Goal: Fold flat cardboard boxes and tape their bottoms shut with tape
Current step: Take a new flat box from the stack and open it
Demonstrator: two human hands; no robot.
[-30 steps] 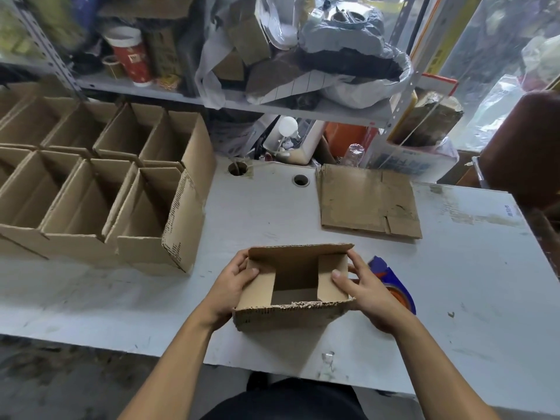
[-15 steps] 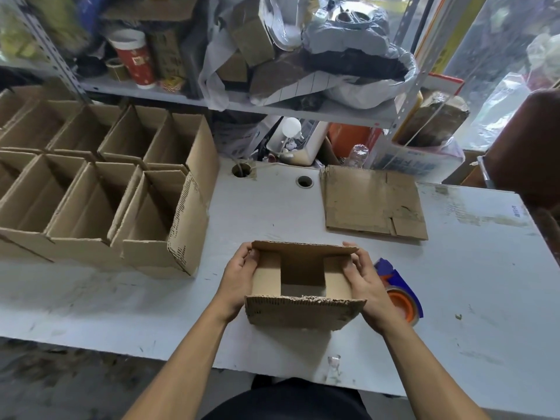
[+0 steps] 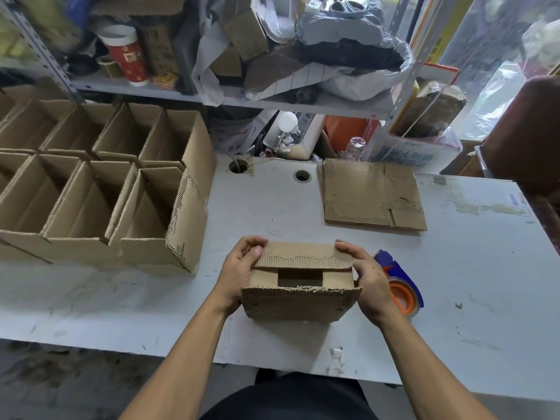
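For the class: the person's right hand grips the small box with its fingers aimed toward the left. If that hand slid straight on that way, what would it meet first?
The far flap of the small box, already under the right hand; past it, probably the left hand.

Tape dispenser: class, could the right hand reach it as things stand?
Probably yes: the tape dispenser lies just beyond the right hand, nothing between, but that hand must first release the box.

A small brown cardboard box (image 3: 301,283) stands on the surface (image 3: 454,283), far flap folded partly over its opening; tape dispenser (image 3: 400,283) just right.
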